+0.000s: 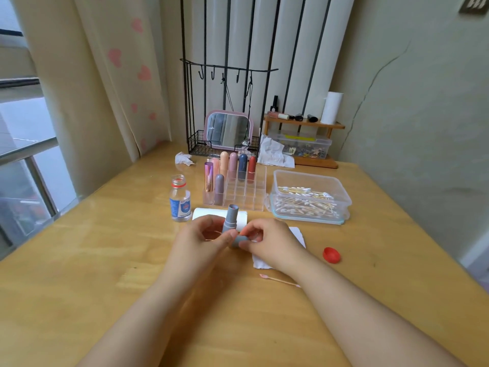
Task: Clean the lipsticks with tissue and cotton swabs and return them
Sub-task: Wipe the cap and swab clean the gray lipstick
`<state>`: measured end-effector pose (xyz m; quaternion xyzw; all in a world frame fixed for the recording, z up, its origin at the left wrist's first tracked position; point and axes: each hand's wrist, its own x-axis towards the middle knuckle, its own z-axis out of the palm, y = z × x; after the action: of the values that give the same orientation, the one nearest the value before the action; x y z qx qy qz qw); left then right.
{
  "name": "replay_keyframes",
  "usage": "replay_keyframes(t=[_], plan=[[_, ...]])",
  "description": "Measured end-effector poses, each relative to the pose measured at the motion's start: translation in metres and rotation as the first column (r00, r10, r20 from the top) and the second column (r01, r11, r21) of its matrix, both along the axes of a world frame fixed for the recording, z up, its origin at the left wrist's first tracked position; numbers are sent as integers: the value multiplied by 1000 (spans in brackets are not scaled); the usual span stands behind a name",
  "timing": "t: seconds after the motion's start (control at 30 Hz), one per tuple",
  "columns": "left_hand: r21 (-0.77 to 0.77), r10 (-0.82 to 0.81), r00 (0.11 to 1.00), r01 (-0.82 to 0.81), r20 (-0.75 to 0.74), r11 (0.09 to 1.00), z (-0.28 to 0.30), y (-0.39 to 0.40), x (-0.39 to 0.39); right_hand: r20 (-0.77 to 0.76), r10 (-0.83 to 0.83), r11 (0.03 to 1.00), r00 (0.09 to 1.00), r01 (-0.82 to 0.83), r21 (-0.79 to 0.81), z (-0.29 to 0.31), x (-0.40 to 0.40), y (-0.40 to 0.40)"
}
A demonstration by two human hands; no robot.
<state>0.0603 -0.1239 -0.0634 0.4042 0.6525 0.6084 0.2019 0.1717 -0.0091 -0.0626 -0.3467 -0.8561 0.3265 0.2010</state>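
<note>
Above the table (79, 260), left hand (197, 238) grips the grey lipstick (229, 219) upright; right hand (267, 241) pinches its cap (239, 241) — touching.

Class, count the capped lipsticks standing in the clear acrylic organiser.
7. Back row: metallic pink, peach, light peach, dusty pink, navy, red. In front: mauve-grey. Others may be hidden behind.

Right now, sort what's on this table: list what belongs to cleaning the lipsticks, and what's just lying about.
Job:
left hand gripping the grey lipstick
right hand holding its cap
clear organizer
box of cotton swabs
tissue roll
tissue sheet
open bottle

Lying about:
mirror
wire rack
wooden shelf
crumpled tissue
</note>
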Motion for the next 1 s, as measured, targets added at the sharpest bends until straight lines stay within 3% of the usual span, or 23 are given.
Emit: replay_keyframes(t=[0.27,0.43,0.5,0.6,0.9,1.0], plan=[[78,-83,966,66,244,995,8,-3,1,-16,-29,999,999,28,-19,9,10,-15],[163,-164,921,112,353,980,16,-7,11,-190,14,959,982,-67,-275,24,33,-44],[192,-199,903,133,382,972,18,-9,18,-308,56,934,950,-159,-319,25,39,-57],[199,-251,858,178,447,964,19,-11,28,-468,-5,910,884,-190,-370,20,42,-70],[365,-505,730,363,460,858,21,-16,20,-572,29,865,820,-307,-396,20,56,-74],[380,-540,730,400,418,834,25,-19,23,-571,50,862,819,-325,-390,20,56,-75]])
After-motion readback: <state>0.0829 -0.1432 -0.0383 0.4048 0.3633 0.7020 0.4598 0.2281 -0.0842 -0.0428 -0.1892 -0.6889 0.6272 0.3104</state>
